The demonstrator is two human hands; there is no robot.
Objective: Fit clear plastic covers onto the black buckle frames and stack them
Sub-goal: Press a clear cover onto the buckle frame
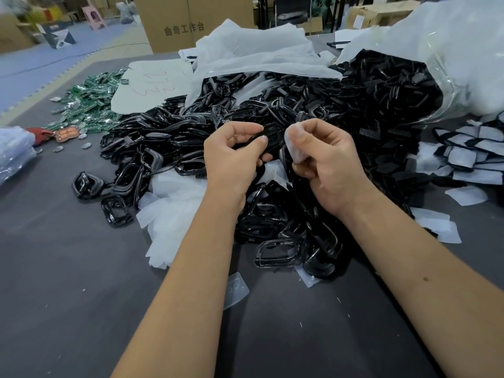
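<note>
Fingers of left hand [231, 154] pinch a black frame [268, 137], right hand [321, 156] pinches a clear cover [294, 148] just beside it above the buckle heap [272, 110], likely lining up for fitting.

The black buckle frame [268, 132] pinched in the left hand [231, 156] looks like hard glossy plastic, as do the frames heaped below the grip [286, 233]. The clear cover [296, 148] pinched in the right hand [324, 162] is frosted, translucent, smooth plastic. Under both, the table [68, 268] looks matt grey cloth.
</note>
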